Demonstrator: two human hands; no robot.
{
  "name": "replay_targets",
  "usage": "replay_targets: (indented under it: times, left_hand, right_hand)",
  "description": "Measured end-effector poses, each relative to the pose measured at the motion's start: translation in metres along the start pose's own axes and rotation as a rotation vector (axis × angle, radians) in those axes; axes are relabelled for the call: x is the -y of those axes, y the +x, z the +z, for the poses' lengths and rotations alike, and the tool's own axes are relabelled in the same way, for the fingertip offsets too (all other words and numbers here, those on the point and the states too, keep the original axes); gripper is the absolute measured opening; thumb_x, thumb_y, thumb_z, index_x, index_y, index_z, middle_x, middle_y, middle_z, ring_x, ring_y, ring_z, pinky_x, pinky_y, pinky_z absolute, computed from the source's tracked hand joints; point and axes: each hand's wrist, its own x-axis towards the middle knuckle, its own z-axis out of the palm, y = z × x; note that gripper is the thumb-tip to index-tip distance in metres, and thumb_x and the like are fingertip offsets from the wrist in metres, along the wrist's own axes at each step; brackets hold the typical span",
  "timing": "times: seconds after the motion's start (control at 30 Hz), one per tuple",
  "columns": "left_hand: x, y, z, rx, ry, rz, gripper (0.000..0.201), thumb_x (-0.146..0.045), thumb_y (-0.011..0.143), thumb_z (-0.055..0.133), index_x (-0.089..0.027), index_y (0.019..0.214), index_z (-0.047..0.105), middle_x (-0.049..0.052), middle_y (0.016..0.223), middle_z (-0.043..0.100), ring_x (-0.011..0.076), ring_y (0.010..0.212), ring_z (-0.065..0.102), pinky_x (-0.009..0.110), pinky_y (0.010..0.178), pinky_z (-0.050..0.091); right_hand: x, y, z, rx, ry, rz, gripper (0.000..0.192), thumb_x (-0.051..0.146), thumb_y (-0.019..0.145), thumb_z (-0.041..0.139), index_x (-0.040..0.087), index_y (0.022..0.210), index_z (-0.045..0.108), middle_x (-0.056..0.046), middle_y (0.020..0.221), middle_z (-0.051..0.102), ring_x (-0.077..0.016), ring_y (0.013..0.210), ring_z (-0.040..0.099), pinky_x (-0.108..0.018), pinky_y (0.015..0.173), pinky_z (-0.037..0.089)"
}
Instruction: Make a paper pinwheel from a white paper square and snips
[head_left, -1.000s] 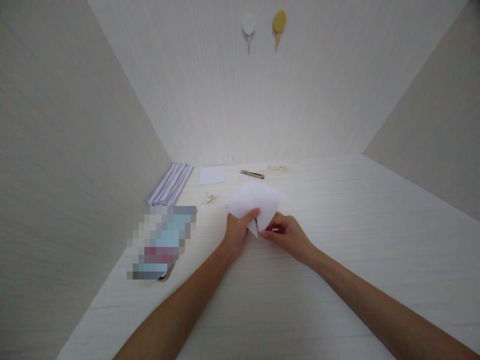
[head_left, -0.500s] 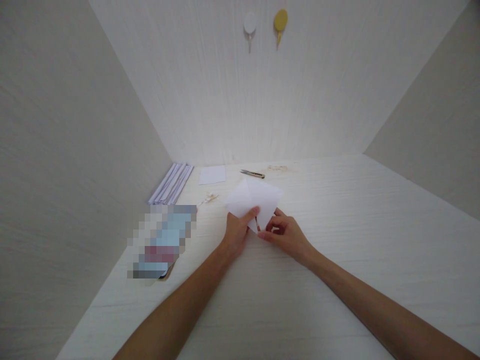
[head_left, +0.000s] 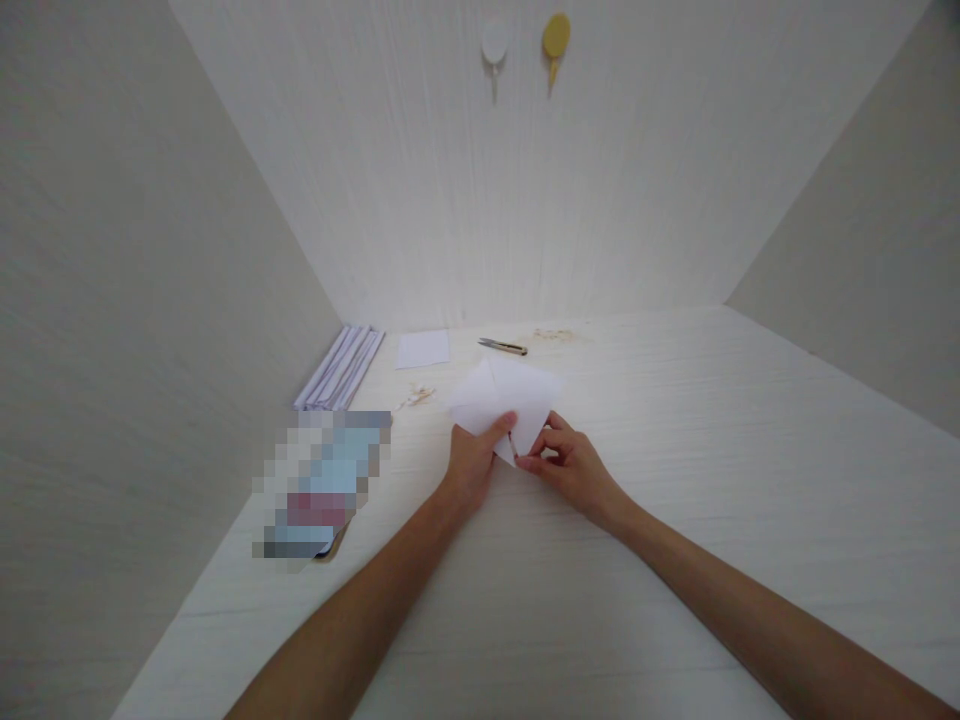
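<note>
A folded white paper (head_left: 517,385) with a crease running down it is held just above the table, between both hands. My left hand (head_left: 474,462) is closed on its lower left side, thumb pressed flat on top and the other fingers hidden underneath. At the lower right edge, my right hand (head_left: 566,465) pinches the paper near its bottom corner with thumb and fingertips. A narrow slit by the left thumb shows a reddish-brown patch; I cannot make out what lies there.
Thread snips (head_left: 502,347) lie behind the paper. Small pale scraps (head_left: 420,396) sit to their left, and a white sheet (head_left: 423,349) lies farther back. Folded white papers (head_left: 341,368) are stacked along the left wall, with a pixelated phone-like object (head_left: 330,485) nearer. A yellow hook (head_left: 556,38) is on the wall.
The slit in the paper near the left thumb has narrowed. My right fingers have shifted slightly against the paper's lower edge. The left hand keeps its hold.
</note>
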Motion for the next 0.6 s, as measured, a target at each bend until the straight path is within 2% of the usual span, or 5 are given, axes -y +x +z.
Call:
replay_targets:
  times: [0.17, 0.3, 0.4, 0.6]
  left_hand:
    - [0.0002, 0.0004, -0.0002, 0.007, 0.007, 0.04, 0.042, -0.02, 0.054, 0.07, -0.014, 0.095, 0.06, 0.006, 0.088, 0.067, 0.0159, 0.077, 0.06, 0.03, 0.073, 0.046]
    - [0.0037, 0.0, -0.0026, 0.042, 0.103, 0.073, 0.037, -0.023, 0.055, 0.07, -0.014, 0.09, 0.062, 0.006, 0.085, 0.067, 0.0168, 0.075, 0.061, 0.029, 0.069, 0.048]
    - [0.0058, -0.0004, -0.0039, 0.056, 0.166, 0.093, 0.036, -0.024, 0.055, 0.071, -0.014, 0.088, 0.063, 0.007, 0.086, 0.067, 0.0164, 0.075, 0.061, 0.028, 0.069, 0.048]
    - [0.0068, -0.0011, -0.0052, 0.063, 0.178, 0.098, 0.039, -0.026, 0.055, 0.071, -0.014, 0.092, 0.062, 0.007, 0.088, 0.067, 0.0166, 0.077, 0.061, 0.029, 0.071, 0.048]
  right_hand:
    - [0.0038, 0.0, 0.0004, 0.006, 0.012, 0.011, 0.019, 0.033, 0.062, 0.063, 0.017, 0.056, 0.055, -0.002, 0.08, 0.047, -0.0105, 0.062, 0.047, -0.021, 0.047, 0.038]
    - [0.0012, 0.0009, 0.0016, 0.018, -0.02, 0.047, 0.018, 0.035, 0.065, 0.059, 0.017, 0.065, 0.059, -0.001, 0.065, 0.052, -0.0108, 0.054, 0.044, -0.025, 0.05, 0.037]
    - [-0.0017, 0.0012, 0.0018, 0.021, -0.04, 0.091, 0.02, 0.036, 0.065, 0.058, 0.016, 0.06, 0.057, 0.0, 0.054, 0.05, -0.0113, 0.051, 0.042, -0.025, 0.049, 0.035]
    - [0.0015, -0.0003, 0.0025, 0.024, -0.047, 0.096, 0.019, 0.034, 0.065, 0.056, 0.015, 0.059, 0.055, 0.002, 0.053, 0.048, -0.0096, 0.049, 0.039, -0.025, 0.049, 0.033]
